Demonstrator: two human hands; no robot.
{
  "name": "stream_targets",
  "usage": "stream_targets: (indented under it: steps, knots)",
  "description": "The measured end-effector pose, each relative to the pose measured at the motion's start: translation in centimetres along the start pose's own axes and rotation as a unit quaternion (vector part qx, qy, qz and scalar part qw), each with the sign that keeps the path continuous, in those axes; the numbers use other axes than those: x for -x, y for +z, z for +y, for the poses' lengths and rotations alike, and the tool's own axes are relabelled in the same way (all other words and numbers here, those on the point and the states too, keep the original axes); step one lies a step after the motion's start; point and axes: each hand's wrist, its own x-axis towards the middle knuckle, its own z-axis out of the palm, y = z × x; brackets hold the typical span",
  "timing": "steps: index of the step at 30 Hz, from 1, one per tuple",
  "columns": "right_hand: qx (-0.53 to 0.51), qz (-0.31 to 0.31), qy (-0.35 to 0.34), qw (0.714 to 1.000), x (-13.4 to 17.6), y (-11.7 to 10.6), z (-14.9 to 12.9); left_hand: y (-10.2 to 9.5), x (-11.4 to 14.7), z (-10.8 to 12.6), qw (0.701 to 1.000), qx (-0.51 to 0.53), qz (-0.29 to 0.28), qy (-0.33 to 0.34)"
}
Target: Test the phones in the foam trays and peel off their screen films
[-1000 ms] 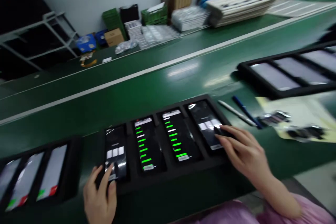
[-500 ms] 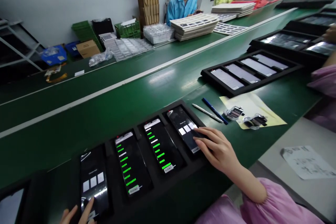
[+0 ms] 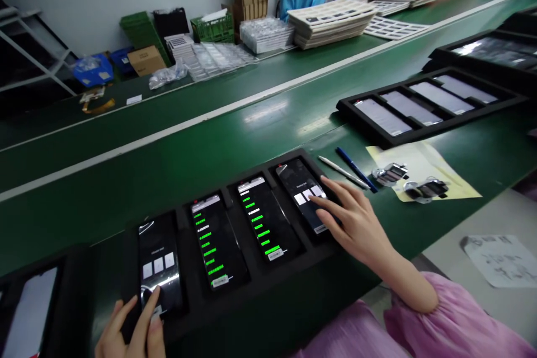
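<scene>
In the head view, a mis-touch is looking like the main risk: the right hand, right of centre, is spreading its fingers over the rightmost smartphone, and a straying fingertip could be catching the wrong one of three white tiles. Sideways drift of that hand could also be knocking the white pen and blue pen, which are lying just beyond it on the green worktop. Uneven pushing could be shifting the black tray.

At lower left, the left hand is reaching over the leftmost smartphone, one fingertip meeting the lower screen, another finger lying by the tray's left side. Both hands are staying open, grasping nothing; how firmly they are pressing, I cannot tell. Between them, two middle smartphones are showing green lists, untouched, all four phones sitting in the tray's slots.
</scene>
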Motion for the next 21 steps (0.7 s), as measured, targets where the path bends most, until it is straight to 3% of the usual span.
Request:
stream_targets:
  steps: [4, 8, 11, 16, 21]
  knots:
    - [-0.03, 0.018, -0.008, 0.999, -0.1, -0.5, -1.9, -0.5, -0.6, 0.8, 1.0, 0.014, -0.003, 0.004]
    - [-0.082, -0.037, -0.091, 0.992, -0.9, 0.0, -4.7, -0.6, -0.9, 1.5, 0.999, 0.03, -0.001, -0.015]
    - [-0.047, -0.066, -0.119, 0.99, -1.7, 0.8, -6.1, -0.4, -0.9, 1.3, 1.0, 0.022, 0.007, -0.002]
    - [-0.046, -0.024, -0.124, 0.991, -1.5, 0.9, -6.3, -1.4, -1.9, 1.4, 0.997, -0.009, 0.021, 0.069]
    - [-0.087, -0.016, -0.18, 0.98, -0.7, 1.8, -5.1, -3.1, -4.9, 1.7, 0.999, -0.007, -0.047, 0.023]
